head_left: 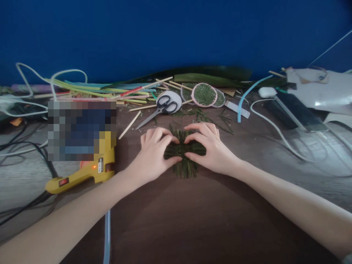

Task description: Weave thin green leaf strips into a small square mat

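Note:
A small mat of interlaced green leaf strips (185, 169) lies on the brown tabletop, its loose ends sticking out at the near side and the far side. My left hand (156, 149) grips its left part, thumb on the near side and index finger on the far side. From the right, my right hand (210, 148) takes hold the same way, with thumb and index finger curved over the strips. Both hands' fingertips come close together at the centre of the weave. The undersides of the strips are hidden.
Beyond the hands lie scissors (162, 107), round leaf-filled pieces on sticks (204, 94), leaf scraps and long green leaves (214, 77). A yellow glue gun (79, 178) with a lit red light sits left, near cables. A phone (299, 110) and white cable (277, 134) are right.

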The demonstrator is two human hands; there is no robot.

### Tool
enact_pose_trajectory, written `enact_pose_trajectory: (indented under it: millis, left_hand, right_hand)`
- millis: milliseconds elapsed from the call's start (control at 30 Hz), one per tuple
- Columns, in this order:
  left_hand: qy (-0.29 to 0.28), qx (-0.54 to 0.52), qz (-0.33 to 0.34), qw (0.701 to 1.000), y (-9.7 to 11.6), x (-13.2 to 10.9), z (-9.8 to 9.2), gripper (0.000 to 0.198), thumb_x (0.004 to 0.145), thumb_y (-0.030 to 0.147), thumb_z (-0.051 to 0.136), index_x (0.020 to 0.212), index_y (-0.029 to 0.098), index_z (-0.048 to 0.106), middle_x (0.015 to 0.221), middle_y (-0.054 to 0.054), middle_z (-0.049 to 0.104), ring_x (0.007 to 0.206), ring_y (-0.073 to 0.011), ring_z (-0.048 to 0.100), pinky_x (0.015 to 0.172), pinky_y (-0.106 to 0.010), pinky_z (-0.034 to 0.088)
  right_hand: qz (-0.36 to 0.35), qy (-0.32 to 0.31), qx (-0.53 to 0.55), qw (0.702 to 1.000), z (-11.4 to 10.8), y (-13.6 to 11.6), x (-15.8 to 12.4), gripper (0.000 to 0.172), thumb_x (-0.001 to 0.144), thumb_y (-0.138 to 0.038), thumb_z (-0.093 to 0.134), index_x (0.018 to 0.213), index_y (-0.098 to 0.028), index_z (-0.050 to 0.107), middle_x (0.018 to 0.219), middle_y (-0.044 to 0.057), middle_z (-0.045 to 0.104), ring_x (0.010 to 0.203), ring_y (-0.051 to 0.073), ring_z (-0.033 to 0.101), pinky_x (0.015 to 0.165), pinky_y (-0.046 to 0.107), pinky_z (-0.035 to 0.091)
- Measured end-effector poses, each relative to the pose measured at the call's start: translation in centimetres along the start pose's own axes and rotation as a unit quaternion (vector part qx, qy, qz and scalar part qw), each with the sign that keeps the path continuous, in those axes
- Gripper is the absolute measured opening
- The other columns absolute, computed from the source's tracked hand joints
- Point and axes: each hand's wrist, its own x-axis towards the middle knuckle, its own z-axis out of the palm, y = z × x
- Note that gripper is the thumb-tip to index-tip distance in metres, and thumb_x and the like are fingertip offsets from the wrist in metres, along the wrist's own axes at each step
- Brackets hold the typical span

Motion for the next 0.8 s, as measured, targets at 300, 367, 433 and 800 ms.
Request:
enact_pose_trajectory:
  millis: [300, 367, 433, 800]
  left_hand:
    - [0.028, -0.009, -0.007, 1.0, -0.16, -0.12, 0.16, 0.034, 0.07, 0.038, 0.065, 0.096, 0.021, 0.052, 0.103, -0.006, 0.046, 0.104, -0.027, 0.038, 0.088, -0.046, 0.032]
    - [0.037, -0.006, -0.014, 0.999, -0.17, -0.15, 0.19, 0.037, 0.069, 0.039, 0.066, 0.096, 0.02, 0.05, 0.103, -0.006, 0.046, 0.105, -0.0271, 0.038, 0.088, -0.045, 0.032]
    - [0.04, -0.004, -0.019, 0.999, -0.17, -0.14, 0.2, 0.038, 0.068, 0.04, 0.067, 0.095, 0.019, 0.05, 0.103, -0.006, 0.045, 0.105, -0.0271, 0.038, 0.088, -0.045, 0.032]
    - [0.045, -0.001, -0.027, 0.999, -0.08, -0.05, 0.24, 0.04, 0.066, 0.041, 0.069, 0.092, 0.019, 0.048, 0.1, -0.006, 0.046, 0.104, -0.0269, 0.038, 0.088, -0.045, 0.033]
  right_hand:
    - [0.017, 0.022, -0.007, 1.0, 0.07, -0.08, -0.02, 0.02, 0.073, -0.032, 0.06, 0.086, -0.022, 0.05, 0.122, 0.008, 0.049, 0.116, 0.03, 0.038, 0.09, 0.049, 0.032]
    - [0.02, 0.026, -0.016, 0.999, 0.06, -0.06, -0.04, 0.021, 0.072, -0.034, 0.061, 0.084, -0.022, 0.049, 0.121, 0.009, 0.05, 0.116, 0.03, 0.038, 0.089, 0.049, 0.032]
    - [0.021, 0.024, -0.021, 0.999, 0.02, -0.05, -0.03, 0.02, 0.072, -0.034, 0.061, 0.083, -0.021, 0.049, 0.121, 0.009, 0.05, 0.115, 0.029, 0.038, 0.089, 0.048, 0.032]
    - [0.021, 0.024, -0.012, 0.999, 0.03, 0.05, 0.03, 0.018, 0.072, -0.035, 0.061, 0.08, -0.022, 0.05, 0.121, 0.008, 0.05, 0.116, 0.029, 0.039, 0.089, 0.048, 0.033]
